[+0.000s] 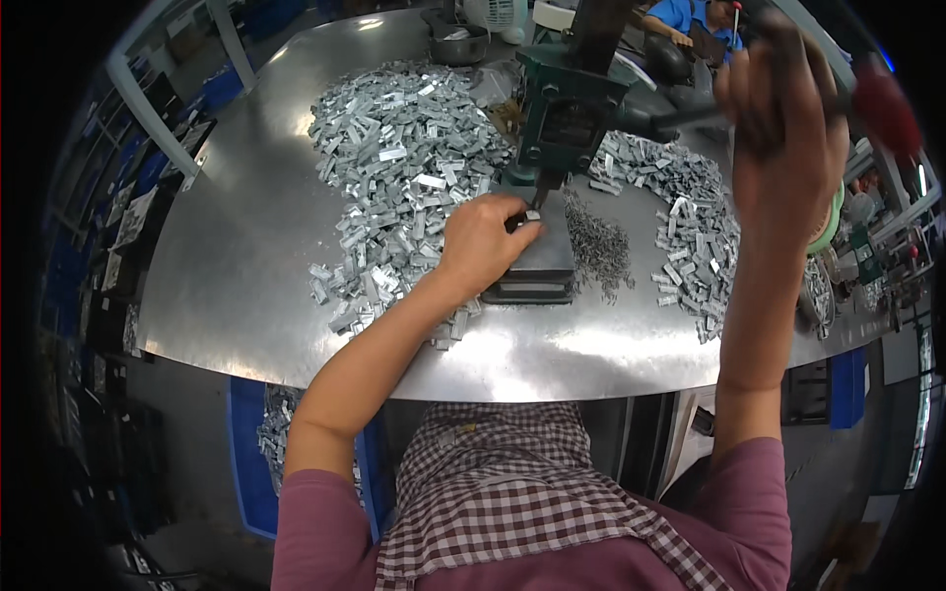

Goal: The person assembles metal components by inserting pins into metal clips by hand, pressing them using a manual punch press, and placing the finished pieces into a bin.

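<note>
At the base of a green hand press (567, 108), my left hand (483, 246) pinches a small silver metal piece (533, 216) between thumb and fingers, just under the press's narrow punch (542, 187). The piece lies over the dark steel block (532, 258), and the fingers cover part of it. Raised at the upper right, my right hand (788, 148) is wrapped around the press's lever (695, 116). A red knob (885, 103) sticks out past that hand, slightly blurred.
A large heap of small silver metal pieces (404, 148) spreads left of the press, another heap (695, 236) right. Thin dark scraps (599, 246) lie beside the block on the metal table (236, 256). A blue bin (251, 463) stands below. Another person (690, 20) sits beyond.
</note>
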Demonstrator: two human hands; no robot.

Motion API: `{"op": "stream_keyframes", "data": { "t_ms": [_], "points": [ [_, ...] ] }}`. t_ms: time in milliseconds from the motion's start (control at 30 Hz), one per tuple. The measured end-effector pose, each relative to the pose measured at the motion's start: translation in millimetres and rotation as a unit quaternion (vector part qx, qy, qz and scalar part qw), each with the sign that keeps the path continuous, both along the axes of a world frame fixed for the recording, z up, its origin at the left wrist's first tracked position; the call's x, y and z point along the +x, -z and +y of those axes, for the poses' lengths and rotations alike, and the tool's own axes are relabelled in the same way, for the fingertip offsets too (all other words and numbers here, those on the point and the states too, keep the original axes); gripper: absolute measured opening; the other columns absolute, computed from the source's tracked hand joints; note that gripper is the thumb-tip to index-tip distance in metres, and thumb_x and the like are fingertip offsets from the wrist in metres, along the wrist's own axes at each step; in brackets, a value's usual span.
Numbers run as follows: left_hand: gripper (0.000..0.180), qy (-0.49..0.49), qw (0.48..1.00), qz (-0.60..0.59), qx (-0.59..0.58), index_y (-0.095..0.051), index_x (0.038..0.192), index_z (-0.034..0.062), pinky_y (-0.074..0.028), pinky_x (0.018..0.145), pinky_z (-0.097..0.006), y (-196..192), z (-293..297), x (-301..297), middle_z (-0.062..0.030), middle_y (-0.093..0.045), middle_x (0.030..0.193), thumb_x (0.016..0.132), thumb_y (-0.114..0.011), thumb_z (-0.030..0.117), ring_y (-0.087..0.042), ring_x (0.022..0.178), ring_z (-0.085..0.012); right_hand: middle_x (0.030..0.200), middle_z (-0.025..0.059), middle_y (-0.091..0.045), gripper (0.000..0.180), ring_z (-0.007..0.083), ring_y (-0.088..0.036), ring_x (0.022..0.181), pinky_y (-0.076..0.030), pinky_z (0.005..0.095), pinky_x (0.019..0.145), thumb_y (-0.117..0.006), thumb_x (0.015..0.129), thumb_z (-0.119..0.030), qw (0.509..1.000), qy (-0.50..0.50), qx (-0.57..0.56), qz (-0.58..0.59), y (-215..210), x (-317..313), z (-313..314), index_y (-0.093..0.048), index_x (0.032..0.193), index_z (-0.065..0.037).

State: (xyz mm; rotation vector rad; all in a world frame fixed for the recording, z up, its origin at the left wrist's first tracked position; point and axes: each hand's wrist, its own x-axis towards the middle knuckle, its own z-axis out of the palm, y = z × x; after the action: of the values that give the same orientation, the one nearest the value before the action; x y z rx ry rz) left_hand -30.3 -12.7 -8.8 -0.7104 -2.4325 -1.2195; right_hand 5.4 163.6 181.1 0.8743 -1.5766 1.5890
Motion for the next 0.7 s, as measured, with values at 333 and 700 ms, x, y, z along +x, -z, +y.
{"op": "stream_keyframes", "data": {
  "t_ms": [333,700],
  "points": [
    [0.029,-0.013,1.0,-0.014,0.003,-0.065,0.081,-0.0009,-0.045,0.055,-0.032,1.1,4.0,-2.1,-0.0141,-0.063,0.07,0.069,-0.071,0.025,-0.059,0.057,-0.0237,0.063,0.0042,-0.047,0.013,0.0109,-0.045,0.06,-0.034,0.0241,0.054,-0.055,0.084,-0.006,0.996,0.058,-0.004,0.066,39.5,23.9,-15.2,-0.055,0.091,0.005],
    [0.02,-0.209,0.977,0.0,0.046,-0.064,0.092,0.0073,-0.047,0.065,-0.034,6.6,-154.3,-11.8,-0.0119,-0.064,0.079,0.074,-0.064,0.014,-0.061,0.071,-0.0255,0.079,0.0107,-0.062,0.029,0.0184,-0.06,0.073,-0.048,0.0261,0.067,-0.055,0.075,0.005,0.922,0.342,0.092,0.157,8.2,-51.6,34.9,-0.06,0.102,-0.004]
  ]
}}
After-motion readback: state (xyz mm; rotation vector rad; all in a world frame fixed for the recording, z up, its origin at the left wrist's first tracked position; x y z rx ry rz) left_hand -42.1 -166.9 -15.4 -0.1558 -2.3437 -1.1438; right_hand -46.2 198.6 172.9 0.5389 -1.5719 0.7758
